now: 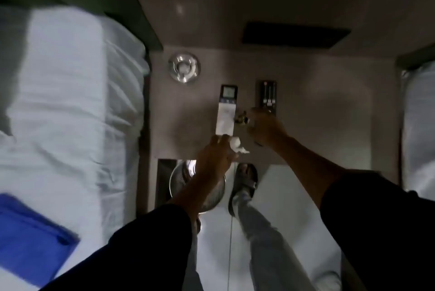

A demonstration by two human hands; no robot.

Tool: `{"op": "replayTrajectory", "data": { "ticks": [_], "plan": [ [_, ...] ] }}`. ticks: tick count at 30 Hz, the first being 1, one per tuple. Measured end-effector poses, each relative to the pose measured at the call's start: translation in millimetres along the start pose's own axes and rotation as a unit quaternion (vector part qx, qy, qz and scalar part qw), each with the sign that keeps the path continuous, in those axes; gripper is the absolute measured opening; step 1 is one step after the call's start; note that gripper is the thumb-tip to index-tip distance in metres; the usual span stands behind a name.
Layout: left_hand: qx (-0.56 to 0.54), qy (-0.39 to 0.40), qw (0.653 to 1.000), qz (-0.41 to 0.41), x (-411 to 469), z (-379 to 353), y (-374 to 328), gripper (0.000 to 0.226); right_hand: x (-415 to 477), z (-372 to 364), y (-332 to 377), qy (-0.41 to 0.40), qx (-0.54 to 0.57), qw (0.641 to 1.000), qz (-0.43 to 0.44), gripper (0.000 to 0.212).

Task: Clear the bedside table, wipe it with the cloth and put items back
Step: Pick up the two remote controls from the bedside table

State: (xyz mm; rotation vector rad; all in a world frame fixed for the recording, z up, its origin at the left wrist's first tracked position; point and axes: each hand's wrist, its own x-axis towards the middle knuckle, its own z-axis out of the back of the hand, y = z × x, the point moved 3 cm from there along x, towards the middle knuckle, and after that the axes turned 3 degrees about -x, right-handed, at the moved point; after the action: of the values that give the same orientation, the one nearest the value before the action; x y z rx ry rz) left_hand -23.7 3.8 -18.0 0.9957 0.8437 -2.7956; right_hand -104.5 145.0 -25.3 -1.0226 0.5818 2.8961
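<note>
The grey bedside table (317, 111) fills the middle of the view. A white remote with a small screen (226, 109) lies on it beside a black remote (267, 95). A glass ashtray (184, 70) sits at the table's back left. My left hand (213, 158) is closed on a crumpled white tissue (237, 145) at the table's front edge. My right hand (264, 125) grips a small shiny object (241, 118) between the two remotes; what it is stays unclear. A blue cloth (30, 231) lies on the bed at the lower left.
A bed with white sheets (70, 114) runs along the left, and another white bed edge (419, 125) shows at the right. A round metal bin (197, 189) stands on the floor under my left arm. My sandalled foot (244, 184) is next to it.
</note>
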Motion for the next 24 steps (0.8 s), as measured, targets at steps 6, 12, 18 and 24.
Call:
{"op": "replayTrajectory", "data": {
  "ticks": [6,12,18,24],
  "plan": [
    [-0.063,-0.042,0.996,0.053,42,-60,3,0.056,38,-46,-8,-0.019,-0.019,0.999,-0.02,0.055],
    [-0.066,-0.103,0.991,0.054,48,-73,2,0.039,34,-60,-24,-0.071,-0.041,0.996,-0.034,0.037],
    [-0.097,-0.092,0.989,0.061,-27,-70,63,0.032,-52,-111,-17,-0.054,0.102,0.988,-0.103,0.035],
    [-0.055,0.002,0.988,0.148,-57,-83,149,0.042,-90,-176,12,0.041,0.104,0.992,-0.065,0.048]
  ]
}}
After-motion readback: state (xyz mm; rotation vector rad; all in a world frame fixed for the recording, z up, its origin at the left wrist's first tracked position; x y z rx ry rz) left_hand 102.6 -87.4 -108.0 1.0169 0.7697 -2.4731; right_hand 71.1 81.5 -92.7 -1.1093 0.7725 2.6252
